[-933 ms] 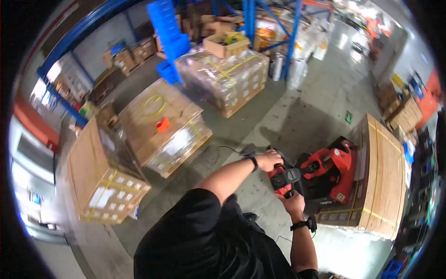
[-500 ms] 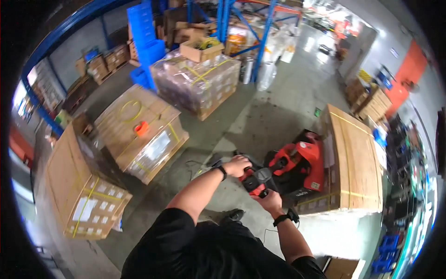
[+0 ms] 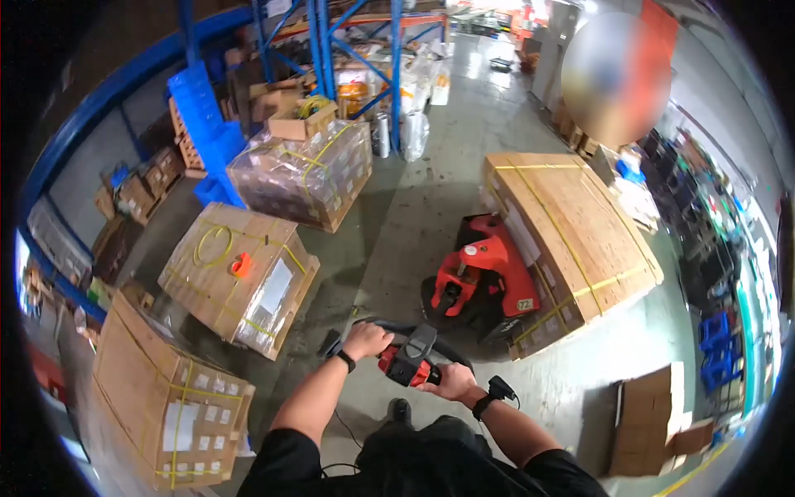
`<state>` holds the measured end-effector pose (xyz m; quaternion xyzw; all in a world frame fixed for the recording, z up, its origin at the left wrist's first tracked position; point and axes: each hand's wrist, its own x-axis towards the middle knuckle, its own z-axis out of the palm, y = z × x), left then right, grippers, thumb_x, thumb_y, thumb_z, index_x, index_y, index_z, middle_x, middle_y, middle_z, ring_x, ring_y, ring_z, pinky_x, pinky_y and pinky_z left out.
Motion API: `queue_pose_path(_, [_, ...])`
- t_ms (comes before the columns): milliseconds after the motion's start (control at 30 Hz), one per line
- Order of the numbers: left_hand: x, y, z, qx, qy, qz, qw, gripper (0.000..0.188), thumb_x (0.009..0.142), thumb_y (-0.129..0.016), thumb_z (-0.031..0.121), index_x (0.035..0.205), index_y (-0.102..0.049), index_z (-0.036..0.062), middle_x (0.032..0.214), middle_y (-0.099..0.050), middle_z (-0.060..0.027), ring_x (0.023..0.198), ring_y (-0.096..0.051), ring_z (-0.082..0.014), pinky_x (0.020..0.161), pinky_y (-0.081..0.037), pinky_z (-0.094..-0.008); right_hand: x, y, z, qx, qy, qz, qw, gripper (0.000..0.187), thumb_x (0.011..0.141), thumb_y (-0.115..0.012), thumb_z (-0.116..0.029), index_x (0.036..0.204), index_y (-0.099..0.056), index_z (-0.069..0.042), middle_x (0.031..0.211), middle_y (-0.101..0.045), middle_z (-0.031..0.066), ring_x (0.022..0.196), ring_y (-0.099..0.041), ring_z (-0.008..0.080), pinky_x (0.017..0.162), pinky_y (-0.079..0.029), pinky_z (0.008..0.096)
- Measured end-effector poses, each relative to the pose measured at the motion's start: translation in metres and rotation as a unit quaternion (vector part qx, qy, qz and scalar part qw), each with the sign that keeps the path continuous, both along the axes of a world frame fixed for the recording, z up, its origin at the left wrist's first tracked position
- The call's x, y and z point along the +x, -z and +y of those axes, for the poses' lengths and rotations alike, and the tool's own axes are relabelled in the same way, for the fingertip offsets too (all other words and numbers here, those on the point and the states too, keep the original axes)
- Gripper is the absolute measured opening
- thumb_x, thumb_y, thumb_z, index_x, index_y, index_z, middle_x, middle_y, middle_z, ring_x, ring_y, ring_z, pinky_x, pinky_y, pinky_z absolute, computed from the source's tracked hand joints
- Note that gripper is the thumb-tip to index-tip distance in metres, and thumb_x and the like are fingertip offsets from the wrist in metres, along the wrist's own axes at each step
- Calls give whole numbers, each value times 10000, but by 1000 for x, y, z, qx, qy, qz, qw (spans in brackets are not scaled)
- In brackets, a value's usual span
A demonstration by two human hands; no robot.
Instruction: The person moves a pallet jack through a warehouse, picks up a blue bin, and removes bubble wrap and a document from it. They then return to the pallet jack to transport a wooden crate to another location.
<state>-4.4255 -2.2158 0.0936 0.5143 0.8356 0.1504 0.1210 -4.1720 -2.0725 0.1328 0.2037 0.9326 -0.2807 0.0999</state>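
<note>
Both my hands grip the control handle (image 3: 421,346) of a red electric pallet truck (image 3: 503,258). My left hand (image 3: 367,340) is closed round the handle's left grip. Round its right grip, near the black and red control head, my right hand (image 3: 451,381) is closed as well. The truck's body stands ahead and to the right of the handle. Behind it, a large strapped wooden crate (image 3: 571,219) sits close against the body; the forks are hidden beneath. Each wrist wears a black band.
To the left stand a strapped carton load (image 3: 232,286) with an orange tape dispenser (image 3: 241,265) on it and another crate (image 3: 137,356). A film-wrapped pallet load (image 3: 302,178) is farther off, near blue racking (image 3: 397,74). An open carton (image 3: 650,418) lies at lower right.
The view has swung right, so surrounding things sit farther left. The handle now appears lower and more level, farther from the truck body. Both hands have kept their hold.
</note>
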Motion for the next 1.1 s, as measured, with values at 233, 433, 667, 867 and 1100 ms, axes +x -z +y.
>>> queue_pose_path(233, [130,-41,-119,-44,-52,13,998,476,953,-489,404,776,-735,37,883,-701,-229,873,-666,-460,817,-519,-559,118,-62,-66,-63,-99,-30,993,900,697,-601,-888,988,-713,-44,865,-725,199,877,-712,382,768,-564,449])
queue_pose_path(433, [244,-91,-189,-110,-78,-22,991,500,967,-487,413,834,-738,2,920,-697,-250,931,-653,-466,862,-501,-555,220,-105,-112,-107,-124,-52,985,862,699,-643,-843,1056,-718,-61,919,-738,187,931,-713,376,797,-564,468])
queue_pose_path(667, [323,-92,-227,-88,-100,-32,991,537,991,-438,433,879,-740,3,955,-693,-260,973,-648,-474,888,-499,-559,302,-130,-141,-58,-120,-58,989,743,666,-728,-776,989,-734,-106,921,-738,171,921,-714,363,795,-565,466])
queue_pose_path(867, [389,-118,-240,-121,-125,-33,984,556,1005,-398,425,905,-738,-4,977,-699,-255,977,-651,-473,896,-497,-568,343,-119,-171,-4,-107,-23,994,709,640,-779,-712,995,-735,-100,916,-734,164,919,-707,368,800,-560,466])
queue_pose_path(1100, [463,-67,-309,-65,16,107,992,221,916,-509,241,847,-671,107,782,-727,-111,737,-725,-326,629,-532,-524,404,-112,-228,3,-120,-72,990,688,653,-738,-723,916,-718,-88,876,-725,174,889,-709,367,794,-560,462])
